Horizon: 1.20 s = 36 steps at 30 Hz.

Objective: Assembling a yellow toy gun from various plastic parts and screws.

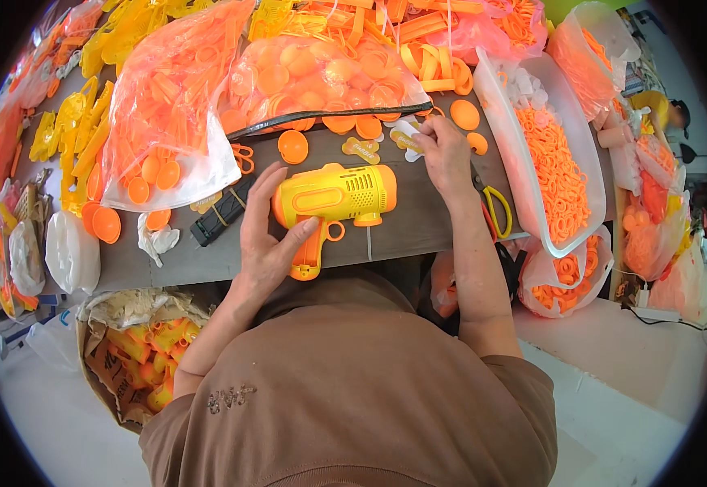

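Note:
A yellow toy gun with an orange grip and trigger (pixel 337 199) lies on the grey worktable (pixel 207 260). My left hand (pixel 268 231) lies over its rear and grip, holding it down. My right hand (pixel 442 154) reaches further back and pinches a small white sticker sheet (pixel 406 136) beside a yellow bone-shaped sticker (pixel 363 150). Loose orange round caps (pixel 292 146) lie just behind the toy.
Clear bags of orange caps (pixel 321 77) and orange strips (pixel 167 105) fill the back. A white tray of orange rings (pixel 560 174) stands at right, yellow-handled scissors (pixel 495 207) beside it. A black tool (pixel 223 211) lies left. A cardboard box of yellow toys (pixel 138 357) sits below the table.

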Each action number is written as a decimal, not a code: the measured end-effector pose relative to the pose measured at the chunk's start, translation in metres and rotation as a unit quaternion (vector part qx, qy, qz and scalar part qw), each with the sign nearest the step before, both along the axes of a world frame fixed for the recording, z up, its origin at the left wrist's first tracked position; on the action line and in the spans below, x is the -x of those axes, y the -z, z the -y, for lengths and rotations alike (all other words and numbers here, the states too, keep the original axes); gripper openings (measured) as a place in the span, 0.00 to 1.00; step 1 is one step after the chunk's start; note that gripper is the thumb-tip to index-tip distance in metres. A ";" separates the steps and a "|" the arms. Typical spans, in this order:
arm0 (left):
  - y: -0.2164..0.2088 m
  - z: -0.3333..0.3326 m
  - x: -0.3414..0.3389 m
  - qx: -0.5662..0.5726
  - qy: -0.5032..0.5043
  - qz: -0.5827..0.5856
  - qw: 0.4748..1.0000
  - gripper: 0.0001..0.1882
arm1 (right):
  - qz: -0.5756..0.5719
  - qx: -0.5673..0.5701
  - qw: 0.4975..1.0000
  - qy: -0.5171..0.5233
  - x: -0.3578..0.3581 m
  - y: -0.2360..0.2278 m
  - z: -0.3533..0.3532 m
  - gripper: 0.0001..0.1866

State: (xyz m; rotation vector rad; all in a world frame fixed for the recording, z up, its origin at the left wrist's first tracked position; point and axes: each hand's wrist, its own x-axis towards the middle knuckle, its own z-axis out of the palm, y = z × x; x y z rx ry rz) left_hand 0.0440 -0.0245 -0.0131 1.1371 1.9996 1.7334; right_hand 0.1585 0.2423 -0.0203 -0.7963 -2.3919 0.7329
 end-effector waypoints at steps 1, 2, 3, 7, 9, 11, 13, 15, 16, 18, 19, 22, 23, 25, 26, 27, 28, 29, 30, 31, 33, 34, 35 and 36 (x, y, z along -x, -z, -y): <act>-0.006 0.002 0.002 0.001 0.000 0.001 1.000 0.30 | -0.024 -0.014 1.000 -0.007 -0.004 -0.002 0.001 0.08; -0.013 0.004 0.004 -0.011 -0.009 -0.074 0.997 0.29 | -0.022 -0.013 1.000 -0.006 -0.007 -0.005 0.003 0.08; -0.019 0.006 0.006 -0.023 -0.017 -0.148 0.989 0.27 | -0.045 -0.044 0.998 -0.016 -0.010 -0.010 0.006 0.07; -0.045 0.003 0.009 -0.075 0.006 -0.087 0.993 0.24 | -0.109 -0.084 0.989 -0.057 -0.015 -0.031 0.023 0.05; -0.055 -0.005 0.009 -0.072 0.035 -0.051 0.996 0.24 | -0.120 -0.075 0.988 -0.061 -0.013 -0.038 0.028 0.05; -0.059 -0.015 0.007 -0.069 0.065 -0.017 0.995 0.24 | -0.132 -0.067 0.987 -0.064 -0.013 -0.039 0.026 0.05; -0.062 -0.030 0.005 -0.058 0.135 0.088 0.985 0.24 | -0.084 0.060 0.994 -0.022 -0.011 -0.036 0.016 0.05; -0.065 -0.047 0.001 -0.059 0.143 0.176 0.972 0.24 | -0.107 0.197 0.974 -0.022 -0.008 -0.055 0.029 0.06; -0.065 -0.054 -0.002 -0.059 0.158 0.266 0.949 0.24 | -0.123 0.330 0.936 -0.013 -0.009 -0.065 0.039 0.07; -0.069 -0.064 -0.007 -0.055 0.163 0.302 0.938 0.24 | -0.140 0.338 0.930 -0.037 -0.011 -0.082 0.062 0.06; -0.070 -0.069 -0.006 -0.048 0.170 0.340 0.924 0.24 | -0.156 0.348 0.923 -0.057 -0.009 -0.084 0.068 0.05; -0.070 -0.069 -0.005 -0.060 0.160 0.379 0.910 0.24 | -0.229 -0.017 0.967 -0.106 -0.002 -0.071 0.074 0.01; -0.068 -0.062 0.002 -0.062 0.207 0.459 0.862 0.25 | -0.221 -0.123 0.957 -0.142 -0.006 -0.072 0.072 0.06; -0.072 -0.056 0.005 -0.042 0.226 0.547 0.805 0.29 | -0.222 -0.199 0.936 -0.185 -0.007 -0.077 0.072 0.08; -0.076 -0.052 0.007 -0.042 0.222 0.547 0.806 0.29 | -0.220 -0.276 0.908 -0.226 -0.008 -0.078 0.072 0.11; -0.078 -0.048 0.009 -0.020 0.229 0.555 0.800 0.29 | -0.192 -0.273 0.907 -0.256 -0.013 -0.076 0.072 0.14; -0.080 -0.046 0.010 0.001 0.236 0.562 0.793 0.28 | -0.193 -0.271 0.907 -0.258 -0.014 -0.075 0.071 0.14; -0.082 -0.044 0.009 0.006 0.241 0.561 0.792 0.23 | -0.195 -0.290 0.891 -0.289 -0.013 -0.074 0.069 0.14; -0.083 -0.043 0.008 0.006 0.238 0.561 0.793 0.23 | -0.196 -0.309 0.875 -0.318 -0.013 -0.073 0.068 0.14; -0.085 -0.043 0.008 0.035 0.248 0.525 0.813 0.20 | -0.197 -0.308 0.874 -0.320 -0.011 -0.073 0.067 0.14; -0.086 -0.043 0.006 0.052 0.237 0.508 0.827 0.11 | -0.217 -0.315 0.849 -0.365 -0.008 -0.072 0.066 0.14; -0.085 -0.042 0.005 0.052 0.236 0.508 0.827 0.11 | -0.218 -0.315 0.849 -0.365 -0.005 -0.071 0.066 0.14; -0.083 -0.041 0.004 0.046 0.221 0.488 0.843 0.11 | -0.226 -0.334 0.839 -0.364 -0.002 -0.071 0.066 0.12; -0.080 -0.040 0.004 0.040 0.206 0.469 0.858 0.10 | -0.234 -0.354 0.830 -0.362 0.000 -0.071 0.066 0.11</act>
